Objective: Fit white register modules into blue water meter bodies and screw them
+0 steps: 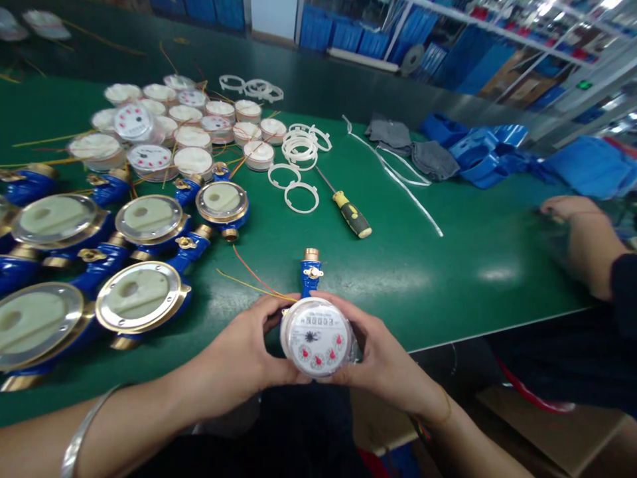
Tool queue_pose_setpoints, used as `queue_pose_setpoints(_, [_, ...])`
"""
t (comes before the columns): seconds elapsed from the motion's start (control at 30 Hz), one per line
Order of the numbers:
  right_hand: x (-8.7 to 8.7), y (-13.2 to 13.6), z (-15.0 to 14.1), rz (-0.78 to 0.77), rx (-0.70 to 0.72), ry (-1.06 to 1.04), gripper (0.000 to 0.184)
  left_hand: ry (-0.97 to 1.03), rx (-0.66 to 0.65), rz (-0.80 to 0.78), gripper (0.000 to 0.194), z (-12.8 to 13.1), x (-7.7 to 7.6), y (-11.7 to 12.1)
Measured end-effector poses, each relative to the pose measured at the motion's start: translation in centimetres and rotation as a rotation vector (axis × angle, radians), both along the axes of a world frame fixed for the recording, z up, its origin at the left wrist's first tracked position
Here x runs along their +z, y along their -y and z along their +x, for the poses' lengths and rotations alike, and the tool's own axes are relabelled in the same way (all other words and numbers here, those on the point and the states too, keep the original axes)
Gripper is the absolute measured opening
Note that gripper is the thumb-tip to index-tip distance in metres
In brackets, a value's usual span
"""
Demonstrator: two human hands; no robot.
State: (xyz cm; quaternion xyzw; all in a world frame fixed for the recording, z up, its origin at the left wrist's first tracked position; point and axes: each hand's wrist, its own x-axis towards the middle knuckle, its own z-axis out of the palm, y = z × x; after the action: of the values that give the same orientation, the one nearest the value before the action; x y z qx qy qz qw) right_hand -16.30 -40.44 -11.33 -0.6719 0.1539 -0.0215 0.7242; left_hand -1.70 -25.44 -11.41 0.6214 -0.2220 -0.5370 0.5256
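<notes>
Meter register (318,345) | counter digits (319,320) resemble zeros | grip: left hand (249,344), right hand (381,352) pinching it

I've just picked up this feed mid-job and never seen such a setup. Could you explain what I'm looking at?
There is no machine here: these are a person's bare hands, seen by a camera worn on that person's head, looking forward and down. It is the only view.

The left hand and right hand hold a round dial between them. A blue body shows just behind it; whether the two are joined, I can't tell.

On the green table, blue meters stand at the left, with loose dials beyond them. White rings and a screwdriver lie near the middle. At the right is a co-worker's hand.
</notes>
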Motion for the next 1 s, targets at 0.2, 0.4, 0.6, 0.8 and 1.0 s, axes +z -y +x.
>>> queue_pose_setpoints(0.2, [0.2,0.3,0.3,0.043,0.009,-0.035,0.080,0.082,-0.010,0.017,0.072,0.1,0.1,0.0])
queue_pose_setpoints(0.4, [-0.3,0.6,-0.1,0.170,0.031,-0.015,0.090,0.069,-0.057,0.011,0.076,0.3,0.6,-0.3])
queue_pose_setpoints(0.6, [-1.6,-0.3,-0.5,0.402,-0.228,0.079,0.058,-0.273,0.112,-0.113,0.046,0.1,0.5,-1.4])
queue_pose_setpoints(0.8, [-2.8,-3.0,1.3,0.153,-0.495,0.011,0.042,0.080,0.216,0.007,0.051,-1.9,-0.6,0.0])
queue_pose_setpoints(1.0, [-2.8,-3.7,1.9,0.045,-0.544,0.074,0.039,0.112,0.281,-0.023,0.051,-2.8,-0.9,0.3])
